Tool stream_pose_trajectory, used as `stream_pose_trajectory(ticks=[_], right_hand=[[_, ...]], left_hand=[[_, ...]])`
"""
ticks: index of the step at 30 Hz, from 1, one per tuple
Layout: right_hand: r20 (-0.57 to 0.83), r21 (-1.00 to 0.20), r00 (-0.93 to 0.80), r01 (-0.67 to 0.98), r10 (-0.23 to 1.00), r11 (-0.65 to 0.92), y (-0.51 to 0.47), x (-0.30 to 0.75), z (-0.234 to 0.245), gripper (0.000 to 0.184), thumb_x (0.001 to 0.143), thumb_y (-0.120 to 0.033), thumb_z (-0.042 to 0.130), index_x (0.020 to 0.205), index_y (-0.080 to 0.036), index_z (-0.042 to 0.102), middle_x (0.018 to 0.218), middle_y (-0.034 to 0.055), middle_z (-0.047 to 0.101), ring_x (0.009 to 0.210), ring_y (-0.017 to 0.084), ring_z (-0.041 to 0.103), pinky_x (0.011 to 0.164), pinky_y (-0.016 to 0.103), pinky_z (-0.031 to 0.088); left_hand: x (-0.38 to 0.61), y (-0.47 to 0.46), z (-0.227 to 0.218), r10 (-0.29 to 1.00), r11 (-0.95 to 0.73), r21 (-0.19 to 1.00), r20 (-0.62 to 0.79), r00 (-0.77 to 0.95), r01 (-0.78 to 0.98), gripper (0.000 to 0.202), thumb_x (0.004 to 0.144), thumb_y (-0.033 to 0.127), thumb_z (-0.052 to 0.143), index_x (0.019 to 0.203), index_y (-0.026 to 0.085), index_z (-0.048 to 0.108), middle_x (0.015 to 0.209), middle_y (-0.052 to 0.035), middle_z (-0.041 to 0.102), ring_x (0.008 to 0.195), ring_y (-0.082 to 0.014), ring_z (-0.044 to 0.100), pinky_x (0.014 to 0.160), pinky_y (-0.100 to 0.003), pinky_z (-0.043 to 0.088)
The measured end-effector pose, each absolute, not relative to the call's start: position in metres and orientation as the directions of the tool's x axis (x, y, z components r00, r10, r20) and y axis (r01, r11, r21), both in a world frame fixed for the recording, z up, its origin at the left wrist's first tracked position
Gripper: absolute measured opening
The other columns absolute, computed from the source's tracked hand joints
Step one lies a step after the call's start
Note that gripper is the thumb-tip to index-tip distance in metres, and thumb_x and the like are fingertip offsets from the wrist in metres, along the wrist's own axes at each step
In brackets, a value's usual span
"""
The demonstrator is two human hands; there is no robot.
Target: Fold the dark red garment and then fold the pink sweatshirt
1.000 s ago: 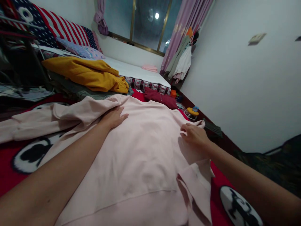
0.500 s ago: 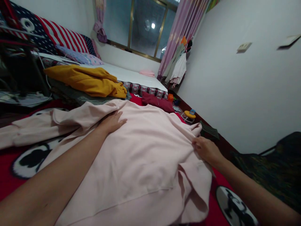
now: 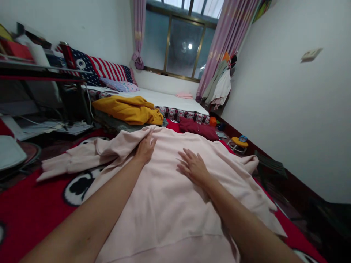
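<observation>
A pale pink sweatshirt (image 3: 164,204) lies spread flat on a red blanket (image 3: 35,208) with black and white cartoon figures. My left hand (image 3: 145,148) rests flat and open on the garment near its left shoulder, where the left sleeve (image 3: 82,160) bunches out to the side. My right hand (image 3: 192,166) lies flat on the middle of the chest, fingers spread and holding nothing. The right sleeve (image 3: 246,164) lies loose on the right side.
A mustard yellow garment (image 3: 128,109) sits piled behind the sweatshirt, with a dark red cloth (image 3: 197,128) beside it. A mattress (image 3: 170,100) runs to the window. A dark desk (image 3: 41,91) stands left. Small toys (image 3: 237,142) lie by the white right wall.
My right hand let go of the right sleeve edge and moved left onto the middle of the sweatshirt, opening flat. The camera view tilted up and shifted; my left hand stayed in place.
</observation>
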State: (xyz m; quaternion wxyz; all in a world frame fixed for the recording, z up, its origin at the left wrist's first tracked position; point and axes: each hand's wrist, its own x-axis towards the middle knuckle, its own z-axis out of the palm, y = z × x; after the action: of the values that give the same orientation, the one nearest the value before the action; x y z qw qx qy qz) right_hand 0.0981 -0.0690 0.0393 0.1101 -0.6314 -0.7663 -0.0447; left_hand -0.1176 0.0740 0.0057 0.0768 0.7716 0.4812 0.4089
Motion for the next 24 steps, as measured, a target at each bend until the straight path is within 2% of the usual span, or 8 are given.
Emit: stream_pose_trajectory(ticks=[3,6,9,11,15,19,22,24], right_hand=[[0.123,-0.106,-0.135,0.983,0.983,0.148,-0.062,0.100,0.011,0.057,0.097,-0.054,0.035,0.146,-0.025,0.039,0.157,0.0101,0.028,0.144,0.031,0.025,0.111,0.057,0.026],[0.126,-0.091,-0.144,0.984,0.981,0.156,-0.061,0.106,0.003,0.057,0.097,-0.053,0.033,0.147,-0.026,0.038,0.157,0.0093,0.027,0.145,0.030,0.024,0.112,0.057,0.026],[0.163,-0.076,-0.145,0.984,0.976,0.159,-0.059,0.111,0.001,0.054,0.098,-0.051,0.033,0.146,-0.028,0.038,0.157,0.0079,0.028,0.144,0.028,0.025,0.111,0.056,0.027],[0.193,-0.072,-0.157,0.982,0.969,0.173,-0.056,0.113,-0.003,0.053,0.098,-0.050,0.034,0.145,-0.028,0.040,0.156,0.0074,0.030,0.144,0.028,0.027,0.111,0.055,0.029],[0.239,-0.075,-0.181,0.976,0.954,0.204,-0.052,0.116,-0.010,0.052,0.097,-0.049,0.036,0.143,-0.026,0.044,0.154,0.0083,0.034,0.142,0.028,0.031,0.111,0.054,0.030],[0.277,-0.076,-0.188,0.973,0.942,0.216,-0.051,0.118,-0.013,0.050,0.096,-0.049,0.039,0.140,-0.025,0.048,0.152,0.0089,0.039,0.140,0.028,0.035,0.110,0.052,0.032],[0.330,-0.087,-0.188,0.970,0.925,0.228,-0.051,0.117,-0.012,0.048,0.095,-0.047,0.042,0.135,-0.024,0.053,0.147,0.0100,0.045,0.137,0.028,0.039,0.109,0.050,0.034],[0.374,-0.108,-0.212,0.957,0.903,0.269,-0.051,0.117,-0.011,0.045,0.093,-0.044,0.045,0.129,-0.020,0.058,0.142,0.0122,0.051,0.132,0.027,0.046,0.107,0.046,0.037]], left_hand=[[-0.116,0.074,0.005,0.832,-0.461,0.492,0.529,0.167,0.739,0.060,0.096,0.041,0.031,0.150,0.014,0.029,0.159,-0.0132,0.020,0.145,-0.0246,0.023,0.118,-0.037,0.022],[-0.113,0.079,0.006,0.924,-0.370,0.477,0.276,0.264,0.797,0.070,0.093,0.049,0.038,0.151,0.010,0.026,0.161,-0.0175,0.004,0.148,-0.0311,0.009,0.119,-0.041,0.015],[-0.113,0.087,0.014,0.917,-0.359,0.487,0.028,0.397,0.796,0.082,0.089,0.052,0.045,0.150,0.000,0.024,0.159,-0.0239,0.003,0.147,-0.0340,0.000,0.119,-0.042,0.010],[-0.119,0.088,0.025,0.899,-0.365,0.496,-0.031,0.436,0.788,0.081,0.087,0.050,0.052,0.148,0.002,0.030,0.158,-0.0230,0.010,0.147,-0.0340,0.005,0.119,-0.042,0.013],[-0.150,0.063,0.052,0.834,-0.430,0.529,-0.079,0.547,0.732,0.060,0.083,0.048,0.059,0.135,0.018,0.053,0.152,-0.0112,0.037,0.142,-0.0278,0.031,0.116,-0.039,0.026],[-0.203,0.020,0.072,0.685,-0.391,0.773,-0.118,0.719,0.500,0.054,0.079,0.053,0.063,0.122,0.021,0.065,0.129,-0.0099,0.063,0.118,-0.0280,0.059,0.100,-0.039,0.046],[-0.256,0.004,0.072,0.879,-0.308,0.765,0.000,0.477,0.566,0.060,0.082,0.057,0.055,0.126,0.017,0.063,0.116,-0.0122,0.069,0.105,-0.0281,0.065,0.091,-0.040,0.051],[-0.297,0.007,0.063,0.958,-0.263,0.555,0.246,0.147,0.789,0.061,0.077,0.054,0.061,0.127,0.019,0.061,0.127,-0.0119,0.063,0.117,-0.0301,0.058,0.099,-0.041,0.046]])
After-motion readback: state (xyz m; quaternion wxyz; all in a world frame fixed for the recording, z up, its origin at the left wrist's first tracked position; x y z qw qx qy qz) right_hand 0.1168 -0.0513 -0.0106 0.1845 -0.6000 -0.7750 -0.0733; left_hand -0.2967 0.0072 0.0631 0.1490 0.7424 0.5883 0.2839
